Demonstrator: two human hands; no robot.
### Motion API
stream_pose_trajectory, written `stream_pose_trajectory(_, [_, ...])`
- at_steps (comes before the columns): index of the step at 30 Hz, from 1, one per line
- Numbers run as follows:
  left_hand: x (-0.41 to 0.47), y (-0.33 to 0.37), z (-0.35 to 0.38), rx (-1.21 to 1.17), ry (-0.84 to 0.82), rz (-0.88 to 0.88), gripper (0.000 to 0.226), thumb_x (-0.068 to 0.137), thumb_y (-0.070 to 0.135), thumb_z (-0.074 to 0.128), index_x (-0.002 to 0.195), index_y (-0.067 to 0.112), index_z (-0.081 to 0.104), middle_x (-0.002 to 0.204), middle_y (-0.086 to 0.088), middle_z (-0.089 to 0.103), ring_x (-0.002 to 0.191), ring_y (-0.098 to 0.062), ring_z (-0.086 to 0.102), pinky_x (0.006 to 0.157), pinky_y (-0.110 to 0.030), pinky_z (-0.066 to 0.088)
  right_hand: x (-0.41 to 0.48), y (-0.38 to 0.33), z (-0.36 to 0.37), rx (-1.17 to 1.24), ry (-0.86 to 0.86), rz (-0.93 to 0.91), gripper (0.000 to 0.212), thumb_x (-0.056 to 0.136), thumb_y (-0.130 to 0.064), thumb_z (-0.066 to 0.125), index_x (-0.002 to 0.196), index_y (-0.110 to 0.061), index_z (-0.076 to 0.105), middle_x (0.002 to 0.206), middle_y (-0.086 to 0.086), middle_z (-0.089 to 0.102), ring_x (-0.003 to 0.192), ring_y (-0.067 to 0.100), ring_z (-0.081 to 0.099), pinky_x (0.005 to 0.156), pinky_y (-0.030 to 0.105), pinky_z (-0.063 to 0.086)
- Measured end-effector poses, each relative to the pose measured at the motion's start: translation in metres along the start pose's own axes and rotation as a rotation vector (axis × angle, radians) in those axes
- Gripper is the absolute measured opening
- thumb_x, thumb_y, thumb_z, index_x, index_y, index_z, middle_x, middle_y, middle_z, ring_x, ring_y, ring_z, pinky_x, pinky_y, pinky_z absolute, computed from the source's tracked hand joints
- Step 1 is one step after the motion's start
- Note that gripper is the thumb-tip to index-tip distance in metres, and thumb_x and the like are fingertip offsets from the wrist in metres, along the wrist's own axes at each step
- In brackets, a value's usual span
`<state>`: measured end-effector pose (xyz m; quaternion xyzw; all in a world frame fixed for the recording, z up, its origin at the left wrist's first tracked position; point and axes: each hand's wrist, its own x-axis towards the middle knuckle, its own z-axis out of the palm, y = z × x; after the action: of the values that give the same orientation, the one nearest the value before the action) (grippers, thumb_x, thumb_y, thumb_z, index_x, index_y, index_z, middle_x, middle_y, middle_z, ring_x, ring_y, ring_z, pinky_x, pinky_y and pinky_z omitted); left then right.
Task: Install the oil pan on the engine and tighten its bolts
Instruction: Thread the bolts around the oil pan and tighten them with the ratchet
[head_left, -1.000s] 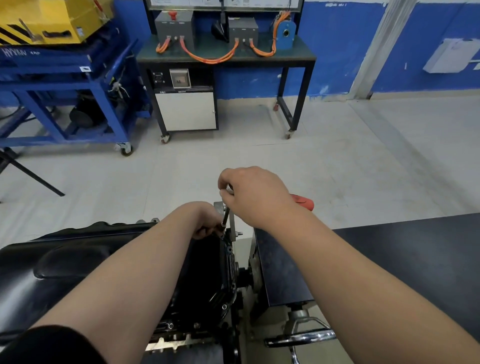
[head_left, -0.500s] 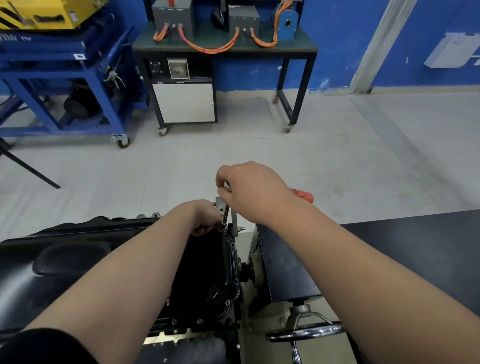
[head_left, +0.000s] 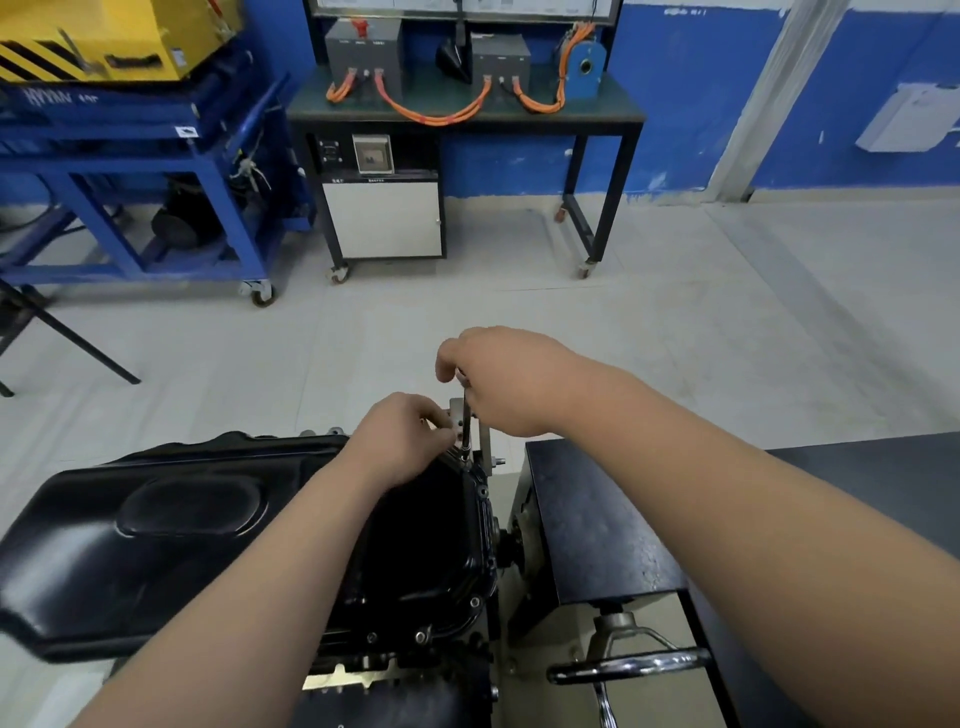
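The black oil pan (head_left: 166, 525) lies on the engine in the lower left, with several bolts (head_left: 474, 601) along its right flange. A thin socket driver (head_left: 466, 426) stands upright on the pan's far right corner. My right hand (head_left: 511, 382) is closed around the driver's top. My left hand (head_left: 410, 436) pinches the driver's lower shaft beside the corner; the bolt under the socket is hidden.
The engine stand's black box (head_left: 587, 525) with a chrome crank handle (head_left: 628, 665) sits right of the pan. Across the tiled floor stand a black workbench (head_left: 467, 119) with orange cables and a blue cart (head_left: 135, 156) carrying a yellow unit.
Both hands stay at the pan's far right corner on the driver. My left hand's fingers have shifted slightly on the shaft; the camera view has moved a little.
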<state>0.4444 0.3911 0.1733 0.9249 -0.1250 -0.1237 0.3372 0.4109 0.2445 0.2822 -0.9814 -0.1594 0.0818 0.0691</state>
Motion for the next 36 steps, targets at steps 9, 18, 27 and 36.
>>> stream_pose_trajectory(9, [-0.021,0.022,0.008,-0.178,0.26,0.204,0.044,0.075,0.028,0.069,0.042,0.028,0.039,0.044,0.018,0.045,0.046,-0.002,0.04,0.046,-0.012,0.03,0.005,-0.012,0.005,-0.174,0.083,0.094,0.028,0.093,-0.033,0.043,0.115,-0.02,0.055,0.107,0.005,0.058,0.088,0.027,0.057,0.065,0.033,0.04])
stream_pose_trajectory(18, [-0.012,0.021,-0.002,0.053,0.127,0.296,0.037,0.081,0.037,0.062,0.052,0.03,0.039,0.047,0.009,0.045,0.048,-0.009,0.04,0.043,-0.019,0.025,0.006,-0.016,0.007,-0.266,0.097,0.122,0.021,0.091,-0.02,0.048,0.109,-0.021,0.058,0.075,-0.001,0.047,0.07,0.024,0.051,0.049,0.026,0.031])
stream_pose_trajectory(27, [0.001,0.023,-0.01,0.228,-0.052,0.494,0.027,0.096,0.024,0.039,0.101,0.007,0.06,0.066,0.001,0.045,0.065,-0.026,0.045,0.062,-0.034,0.038,0.004,0.003,-0.021,-0.146,-0.012,0.058,0.034,0.082,-0.045,0.055,0.085,-0.012,0.059,0.078,0.005,0.059,0.076,0.028,0.058,0.052,0.03,0.039])
stream_pose_trajectory(36, [-0.001,0.038,-0.008,0.335,0.156,0.26,0.034,0.09,0.04,0.046,0.062,0.021,0.042,0.068,-0.002,0.048,0.065,-0.027,0.049,0.053,-0.03,0.034,0.0,-0.004,-0.021,-0.409,0.106,0.039,0.043,0.086,-0.053,0.045,0.057,-0.02,0.044,0.065,0.001,0.047,0.051,0.017,0.04,0.046,0.024,0.026])
